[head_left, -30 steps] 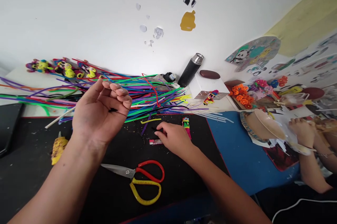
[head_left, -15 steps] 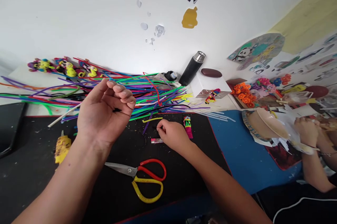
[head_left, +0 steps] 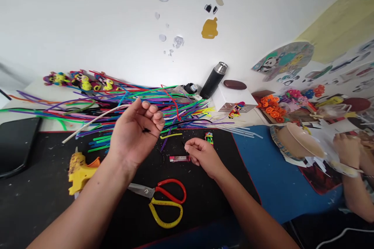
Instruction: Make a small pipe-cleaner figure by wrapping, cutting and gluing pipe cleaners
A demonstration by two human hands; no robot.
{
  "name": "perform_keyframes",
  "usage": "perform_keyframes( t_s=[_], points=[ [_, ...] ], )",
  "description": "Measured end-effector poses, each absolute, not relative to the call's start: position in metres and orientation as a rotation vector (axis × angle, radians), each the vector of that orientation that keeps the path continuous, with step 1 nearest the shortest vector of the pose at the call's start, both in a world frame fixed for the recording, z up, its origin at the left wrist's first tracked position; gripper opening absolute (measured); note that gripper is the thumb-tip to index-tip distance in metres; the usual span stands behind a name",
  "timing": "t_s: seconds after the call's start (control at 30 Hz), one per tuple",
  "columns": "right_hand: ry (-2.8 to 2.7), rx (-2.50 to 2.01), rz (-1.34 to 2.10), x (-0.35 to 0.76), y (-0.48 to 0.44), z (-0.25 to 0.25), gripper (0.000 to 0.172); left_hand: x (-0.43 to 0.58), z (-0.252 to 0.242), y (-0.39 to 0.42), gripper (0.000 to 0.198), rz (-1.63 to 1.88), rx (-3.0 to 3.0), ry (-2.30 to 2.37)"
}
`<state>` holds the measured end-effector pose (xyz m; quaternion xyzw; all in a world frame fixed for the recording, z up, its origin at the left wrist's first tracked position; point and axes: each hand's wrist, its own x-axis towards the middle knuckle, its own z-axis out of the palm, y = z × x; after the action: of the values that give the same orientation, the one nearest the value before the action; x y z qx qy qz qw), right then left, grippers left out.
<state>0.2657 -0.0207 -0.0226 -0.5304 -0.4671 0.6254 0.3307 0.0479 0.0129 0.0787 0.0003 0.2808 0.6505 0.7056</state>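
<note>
My left hand (head_left: 136,132) is raised, palm up, over the front of the pipe cleaner pile (head_left: 140,112). Its fingers curl loosely around a small black piece (head_left: 145,130) resting in the palm. Lower and to the right, my right hand (head_left: 203,155) has thumb and forefinger pinched together; a tiny dark bit shows at their tips, too small to name. A slim pink tube with a label (head_left: 179,158) lies beside it on the black mat (head_left: 201,210). Behind the right hand, a small green-and-red pipe cleaner figure (head_left: 209,138) is partly hidden.
Open scissors (head_left: 168,202) lie in front, and a yellow glue gun (head_left: 80,173) is partly behind my left forearm. A black flask (head_left: 214,80) stands beside a white box (head_left: 233,99). At right are a beige bowl (head_left: 304,140) and another person's hands (head_left: 347,149).
The view has shifted, so the scene sits further right. My left hand has moved right, nearer my right hand, still cupped. My right hand has turned, showing more of its pinched fingers.
</note>
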Motion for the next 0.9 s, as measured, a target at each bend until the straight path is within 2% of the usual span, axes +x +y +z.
perform_keyframes(
  t_s=[0.3,0.6,0.8,0.9],
  points=[
    [-1.116,-1.316,1.532,0.268,-0.033,-0.024,0.040,0.061,0.064,0.012,0.049,1.331,0.064,0.709],
    [-1.104,-1.276,1.636,0.275,-0.070,-0.042,0.041,0.061,0.034,0.020,0.049,1.109,0.387,0.891],
    [-1.314,-1.293,1.464,0.274,-0.089,-0.054,0.029,0.077,-0.003,0.025,0.047,1.069,0.493,0.968],
    [-1.391,-1.298,1.369,0.273,-0.091,-0.054,0.024,0.089,-0.016,0.027,0.052,1.051,0.623,0.973]
  ],
)
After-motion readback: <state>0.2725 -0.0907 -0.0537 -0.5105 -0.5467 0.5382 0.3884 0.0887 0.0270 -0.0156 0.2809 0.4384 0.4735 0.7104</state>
